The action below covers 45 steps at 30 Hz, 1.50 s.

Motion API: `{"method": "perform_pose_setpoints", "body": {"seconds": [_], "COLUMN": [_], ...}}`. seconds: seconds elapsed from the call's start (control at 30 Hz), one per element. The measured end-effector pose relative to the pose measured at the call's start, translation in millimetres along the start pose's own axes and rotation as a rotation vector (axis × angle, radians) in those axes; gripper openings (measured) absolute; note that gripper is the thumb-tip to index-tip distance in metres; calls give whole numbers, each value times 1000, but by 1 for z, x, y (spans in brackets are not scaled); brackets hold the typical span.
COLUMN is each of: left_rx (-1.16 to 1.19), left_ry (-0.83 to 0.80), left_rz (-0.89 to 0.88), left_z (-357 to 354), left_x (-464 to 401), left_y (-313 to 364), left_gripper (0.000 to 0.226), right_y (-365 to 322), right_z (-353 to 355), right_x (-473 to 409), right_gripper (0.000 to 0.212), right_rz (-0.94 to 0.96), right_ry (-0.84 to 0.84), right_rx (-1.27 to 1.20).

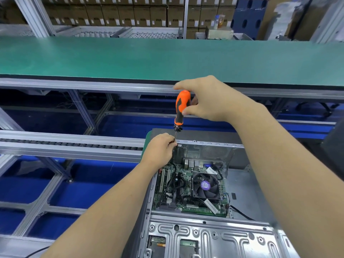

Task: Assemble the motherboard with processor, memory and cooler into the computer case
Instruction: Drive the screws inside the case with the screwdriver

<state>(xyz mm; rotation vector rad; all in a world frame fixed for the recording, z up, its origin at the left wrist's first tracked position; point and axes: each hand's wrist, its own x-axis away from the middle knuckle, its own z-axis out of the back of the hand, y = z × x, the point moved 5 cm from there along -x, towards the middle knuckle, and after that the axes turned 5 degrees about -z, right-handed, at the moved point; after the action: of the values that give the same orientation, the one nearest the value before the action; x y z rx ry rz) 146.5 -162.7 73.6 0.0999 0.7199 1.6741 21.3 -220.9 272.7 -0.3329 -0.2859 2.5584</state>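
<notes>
At the far-left corner of the computer case [214,237]: fastening the motherboard [188,190] with a screwdriver [181,107].

Left to right: the left hand [160,149] pinches the screwdriver's thin shaft between its fingers [172,145], steadying the tip, which is hidden behind that hand near the board's rear corner; the right hand [208,99] curls its fingers around the top of the orange-and-black handle, holding the tool nearly upright. The motherboard lies flat inside the open case, its cooler fan [205,186] already mounted, with cables crossing the board. The case sits at the near edge of the work line, below the green desk [130,56]. The step in hand appears to be driving a mounting screw; the next move likely calls for turning the handle under steady downward pressure while the left fingers keep the shaft vertical. Whether the tip is seated in a screw cannot be told.
</notes>
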Motion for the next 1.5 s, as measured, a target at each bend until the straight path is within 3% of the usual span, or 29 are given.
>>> {"method": "perform_pose_setpoints", "body": {"seconds": [0.27,0.93,1.07,1.23,1.5], "left_rx": [-14,-8,-14,-11,5], "left_ry": [4,13,-9,-9,7], "left_rz": [4,-1,7,10,11], "left_z": [1,0,0,0,1], "left_x": [0,0,0,0,0], "left_y": [2,1,1,1,-1], "left_gripper": [12,16,16,15,16], "right_y": [6,-8,-5,-7,-7], "right_z": [1,-14,-15,-13,-11], "right_x": [-2,-4,-4,-6,-6], "right_gripper": [26,45,27,35,27], "right_rz": [-4,37,3,28,30], "right_ry": [112,-109,13,-48,-19], "right_rx": [10,129,7,53,24]}}
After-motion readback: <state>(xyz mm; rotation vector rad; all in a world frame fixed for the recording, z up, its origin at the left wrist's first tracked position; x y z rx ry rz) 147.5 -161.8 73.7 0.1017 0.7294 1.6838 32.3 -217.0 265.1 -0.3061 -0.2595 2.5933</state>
